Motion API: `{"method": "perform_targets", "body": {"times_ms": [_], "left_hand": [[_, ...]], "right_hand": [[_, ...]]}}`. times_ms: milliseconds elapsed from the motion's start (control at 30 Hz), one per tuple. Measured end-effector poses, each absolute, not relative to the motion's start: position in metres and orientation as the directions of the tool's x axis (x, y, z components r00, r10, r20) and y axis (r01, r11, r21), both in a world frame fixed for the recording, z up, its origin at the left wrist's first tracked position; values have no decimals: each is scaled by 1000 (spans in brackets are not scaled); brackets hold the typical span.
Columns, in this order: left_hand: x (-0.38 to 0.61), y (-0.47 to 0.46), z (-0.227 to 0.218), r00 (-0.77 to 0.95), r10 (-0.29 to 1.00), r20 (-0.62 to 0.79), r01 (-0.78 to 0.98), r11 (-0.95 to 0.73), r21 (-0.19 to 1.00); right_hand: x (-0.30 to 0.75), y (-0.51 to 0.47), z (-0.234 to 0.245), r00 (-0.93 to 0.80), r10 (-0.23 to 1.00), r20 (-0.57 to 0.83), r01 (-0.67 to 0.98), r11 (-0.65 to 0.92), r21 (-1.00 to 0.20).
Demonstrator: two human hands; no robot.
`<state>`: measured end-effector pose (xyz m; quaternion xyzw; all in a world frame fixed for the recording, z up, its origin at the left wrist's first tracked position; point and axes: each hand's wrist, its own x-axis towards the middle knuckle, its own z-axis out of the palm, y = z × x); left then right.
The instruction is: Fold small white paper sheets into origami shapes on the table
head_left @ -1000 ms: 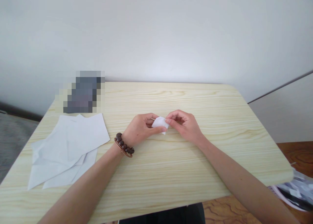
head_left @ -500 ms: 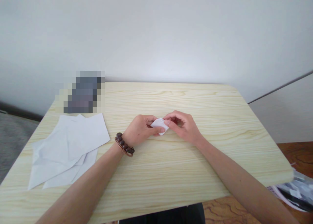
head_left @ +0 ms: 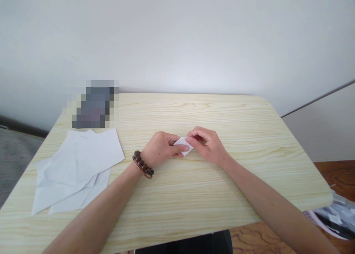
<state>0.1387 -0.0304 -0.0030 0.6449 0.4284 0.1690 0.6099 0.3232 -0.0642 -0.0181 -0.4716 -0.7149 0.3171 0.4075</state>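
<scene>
A small folded piece of white paper (head_left: 183, 142) is held between my two hands over the middle of the table. My left hand (head_left: 163, 146) pinches it from the left, thumb lying across its front and fingers behind. On the right, my right hand (head_left: 206, 145) grips the paper's upper right edge between thumb and index finger. The fingertips behind the paper are partly hidden. A dark beaded bracelet (head_left: 142, 165) circles my left wrist.
Several loose white paper sheets (head_left: 80, 161) overlap on the left of the wood-grain table (head_left: 172, 206). Behind them is a dark, pixelated object (head_left: 94, 108). A pale wall (head_left: 183, 39) rises along the far edge. At lower right, a bin-like container (head_left: 337, 217) stands on the floor.
My left hand and the folded paper have shifted slightly right and down. My right hand's fingers have moved a little at the paper's edge. The loose sheets have stayed put.
</scene>
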Motion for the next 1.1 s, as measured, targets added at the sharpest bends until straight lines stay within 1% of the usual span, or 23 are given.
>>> {"method": "perform_targets", "body": {"times_ms": [100, 233, 500, 600, 933, 1000, 1100], "left_hand": [[138, -30, -3, 565, 768, -302, 334, 121, 935], [137, -30, -3, 592, 764, -256, 292, 93, 952], [134, -29, -5, 660, 720, -215, 251, 58, 966], [134, -30, -5, 678, 707, -204, 229, 61, 972], [140, -34, -3, 576, 795, -193, 227, 71, 971], [140, -34, -3, 571, 803, -171, 243, 34, 969], [140, -34, -4, 570, 815, -99, 267, -70, 961]], "right_hand": [[324, -64, -19, -178, 951, 253, 408, 305, -860], [324, -63, -20, -143, 963, 228, 400, 267, -877], [324, -65, -17, -221, 935, 277, 425, 348, -835], [324, -65, -16, -229, 930, 287, 413, 359, -837], [325, -64, -18, -204, 944, 258, 421, 323, -848], [325, -64, -18, -206, 946, 249, 420, 316, -851], [325, -64, -18, -205, 949, 239, 416, 305, -857]]}}
